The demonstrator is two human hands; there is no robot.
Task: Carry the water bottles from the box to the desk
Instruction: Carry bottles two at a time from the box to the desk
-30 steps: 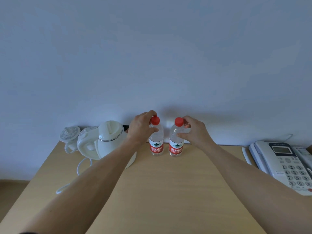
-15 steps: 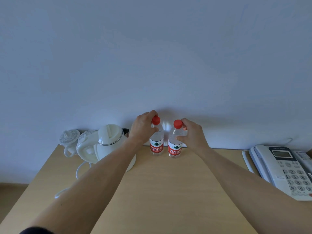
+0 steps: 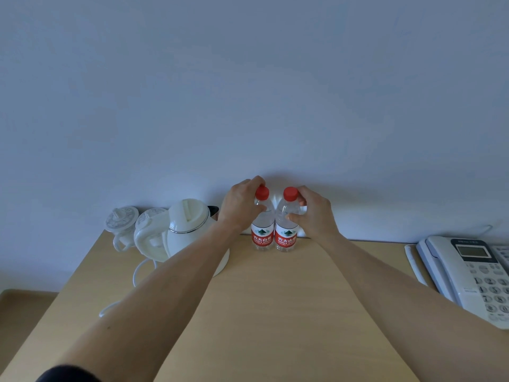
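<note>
Two clear water bottles with red caps and red labels stand upright side by side at the back of the wooden desk [image 3: 275, 312], against the wall. My left hand [image 3: 241, 206] grips the left bottle [image 3: 262, 235] around its neck and shoulder. My right hand [image 3: 314, 213] grips the right bottle [image 3: 286, 235] the same way. The two bottles touch or nearly touch. No box is in view.
A white electric kettle [image 3: 190, 230] with its cord stands left of the bottles, close to my left forearm. Two white lidded cups [image 3: 122, 224] sit behind it at the desk's left back corner. A grey desk telephone [image 3: 468, 274] lies at the right edge.
The two bottles have been brought closer together, now side by side. Both hands still hold them.
</note>
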